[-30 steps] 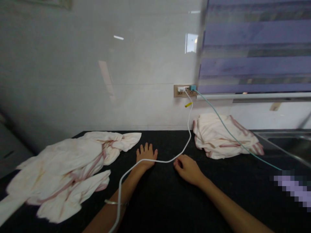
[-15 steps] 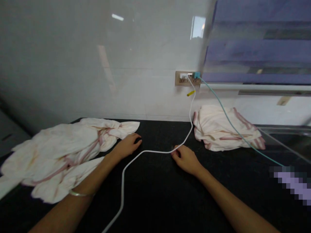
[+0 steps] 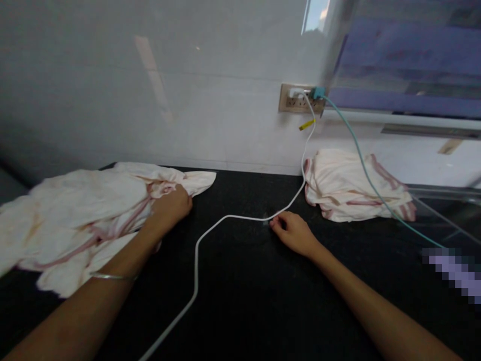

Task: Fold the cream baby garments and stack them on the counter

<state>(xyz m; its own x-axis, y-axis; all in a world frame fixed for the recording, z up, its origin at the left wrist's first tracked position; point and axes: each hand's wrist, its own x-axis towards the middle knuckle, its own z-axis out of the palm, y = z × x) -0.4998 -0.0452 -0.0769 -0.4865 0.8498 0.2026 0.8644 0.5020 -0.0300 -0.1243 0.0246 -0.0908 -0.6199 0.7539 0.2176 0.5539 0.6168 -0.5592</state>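
Note:
My left hand (image 3: pixel 171 205) grips the edge of a crumpled cream cloth with pink trim (image 3: pixel 75 215) lying at the left of the black counter (image 3: pixel 255 301). A thin bangle sits on that wrist. My right hand (image 3: pixel 295 233) rests on the counter with fingers curled, touching a white cable (image 3: pixel 210 230) that runs from the wall socket (image 3: pixel 300 98) across the counter toward me. Whether the fingers pinch the cable is unclear.
A folded cream cloth with pink stripes (image 3: pixel 353 185) lies at the back right against the wall. A teal cable (image 3: pixel 361 160) crosses over it from the socket. A steel sink (image 3: pixel 451 210) sits at the far right, under a window blind (image 3: pixel 409 55).
My left hand moved left from the counter's middle and took hold of the crumpled cloth. My right hand stayed by the white cable. The view shifted down and left.

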